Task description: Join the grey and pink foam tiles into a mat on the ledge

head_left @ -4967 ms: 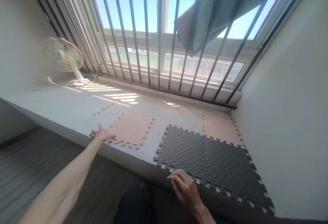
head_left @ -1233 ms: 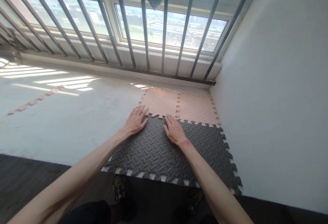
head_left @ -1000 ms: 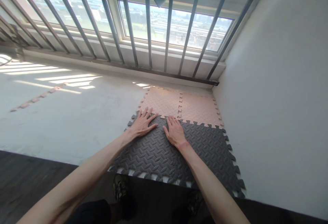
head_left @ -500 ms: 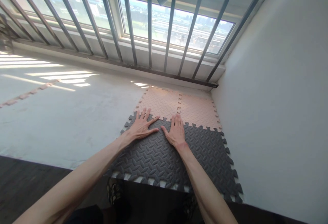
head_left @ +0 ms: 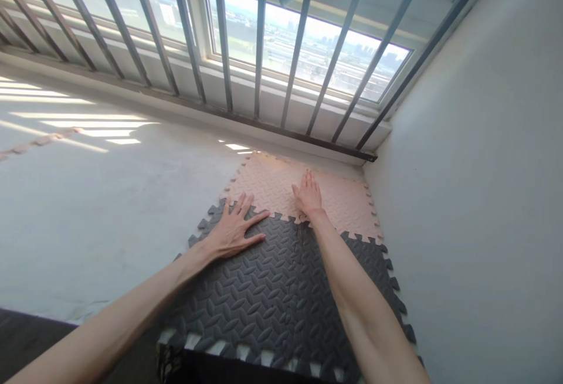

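Note:
Dark grey foam mat tiles (head_left: 255,290) with a raised tread pattern lie on the white ledge, their toothed far edge meeting pink foam mat tiles (head_left: 347,202). My left hand (head_left: 233,228) rests flat with fingers spread on the grey tile's far left part, fingertips near the seam with the pink. On the pink tiles lies my right hand (head_left: 308,193), palm down and fingers stretched toward the window, covering part of the joint between the two pink tiles. My right forearm hides some of the grey-pink seam. Neither hand grips anything.
Beyond the mats stands a metal railing (head_left: 259,50) before a window. A white wall (head_left: 475,208) rises close on the right. Another pink toothed strip (head_left: 39,142) lies on the white ledge (head_left: 109,214) at left. The ledge drops to a dark floor (head_left: 26,343) in front.
My right hand has moved forward from the grey tile's far edge onto the pink tiles. My left hand stays on the grey tile, spread. The camera view has shifted slightly.

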Tool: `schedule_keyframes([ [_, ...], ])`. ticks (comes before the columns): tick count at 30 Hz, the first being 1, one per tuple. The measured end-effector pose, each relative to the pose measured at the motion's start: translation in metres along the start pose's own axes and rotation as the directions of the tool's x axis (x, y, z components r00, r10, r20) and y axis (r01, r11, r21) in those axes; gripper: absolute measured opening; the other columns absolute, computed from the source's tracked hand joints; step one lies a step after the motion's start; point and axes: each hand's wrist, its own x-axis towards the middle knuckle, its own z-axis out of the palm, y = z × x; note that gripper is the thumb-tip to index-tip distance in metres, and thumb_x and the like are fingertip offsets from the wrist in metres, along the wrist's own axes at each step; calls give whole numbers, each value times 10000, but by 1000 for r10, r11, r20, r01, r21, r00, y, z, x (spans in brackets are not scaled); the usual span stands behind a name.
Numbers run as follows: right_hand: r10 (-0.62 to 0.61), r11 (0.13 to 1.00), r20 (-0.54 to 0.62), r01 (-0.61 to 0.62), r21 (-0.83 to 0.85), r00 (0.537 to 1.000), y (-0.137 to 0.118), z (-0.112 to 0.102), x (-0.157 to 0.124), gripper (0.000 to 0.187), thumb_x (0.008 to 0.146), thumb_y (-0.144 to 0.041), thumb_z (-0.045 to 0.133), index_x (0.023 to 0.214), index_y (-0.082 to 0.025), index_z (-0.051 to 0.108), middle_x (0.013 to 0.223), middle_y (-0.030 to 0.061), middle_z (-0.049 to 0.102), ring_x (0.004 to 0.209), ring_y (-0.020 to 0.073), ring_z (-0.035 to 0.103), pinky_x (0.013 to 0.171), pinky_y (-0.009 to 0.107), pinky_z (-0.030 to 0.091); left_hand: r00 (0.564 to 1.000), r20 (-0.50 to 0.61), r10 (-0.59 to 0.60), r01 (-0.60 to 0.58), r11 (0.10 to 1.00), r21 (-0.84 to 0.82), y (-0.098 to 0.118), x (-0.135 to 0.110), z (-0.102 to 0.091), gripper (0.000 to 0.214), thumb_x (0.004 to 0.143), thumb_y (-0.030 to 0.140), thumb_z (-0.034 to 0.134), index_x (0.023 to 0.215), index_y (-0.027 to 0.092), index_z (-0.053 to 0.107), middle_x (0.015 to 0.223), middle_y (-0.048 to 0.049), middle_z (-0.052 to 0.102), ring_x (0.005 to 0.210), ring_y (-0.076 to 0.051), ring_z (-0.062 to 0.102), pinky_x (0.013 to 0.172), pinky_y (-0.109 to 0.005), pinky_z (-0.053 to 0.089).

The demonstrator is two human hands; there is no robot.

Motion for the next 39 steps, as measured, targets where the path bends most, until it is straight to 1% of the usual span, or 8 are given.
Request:
schedule_keyframes([
  [7,14,1000,-64,-13,11,998,12,36,29,844,1076,-561,208,1704,-1,147,1847,198,122,1734,279,91,1404,481,107,1000,-25,14,-14,1000,21,-1,-2,2,764,978,764,503,1676,517,313,1871,-23,-1,1713,-433,56,1328,-779,30],
  [13,30,999,-114,-27,21,993,18,42,55,885,1055,-596,256,1682,27,216,1812,241,251,1715,311,177,1396,493,120,1000,-7,10,-10,1000,-2,0,-3,-2,769,976,770,502,1677,513,320,1870,-44,5,1711,-440,55,1320,-798,32],
  [17,8,999,-128,-3,39,992,16,42,47,844,1059,-549,265,1676,27,242,1810,237,264,1712,313,188,1395,492,128,1000,2,3,-3,1000,0,1,-1,-4,762,987,773,465,1682,492,327,1869,-68,35,1714,-427,54,1324,-792,39],
  [20,-14,999,-99,17,33,995,12,40,13,813,1062,-513,273,1681,13,242,1821,224,237,1715,304,188,1394,475,142,999,-14,-30,30,999,16,3,-1,0,851,980,794,443,1721,414,266,1860,-108,110,1714,-412,77,1343,-759,68],
  [24,-69,998,-46,69,3,997,4,36,-59,782,1072,-488,256,1696,-16,229,1831,198,211,1722,265,175,1398,438,135,955,-118,-273,278,960,27,11,-9,9,1066,980,812,370,1725,62,231,1807,-266,214,1712,-386,124,1390,-602,149],
  [26,-87,996,-34,87,8,996,2,33,-96,794,1076,-522,234,1702,-33,225,1836,180,198,1724,253,172,1400,426,127,924,-127,-360,367,930,31,14,-13,9,1145,956,845,363,1684,-34,280,1795,-296,213,1708,-395,140,1395,-565,158],
  [33,-38,995,115,26,100,993,-11,8,-183,863,1058,-613,249,1698,-34,238,1834,162,199,1727,254,165,1408,422,108,909,91,-406,401,913,68,24,-28,-12,1267,879,915,376,1676,-65,266,1798,-288,167,1703,-395,169,1377,-508,189],
  [39,-22,990,31,18,140,999,-25,10,-293,790,1073,-549,274,1711,-88,212,1839,132,153,1732,254,133,1422,482,113,904,37,-427,423,903,72,81,-99,8,1084,978,788,321,1702,-14,238,1801,-278,112,1710,-399,95,1375,-574,146],
])
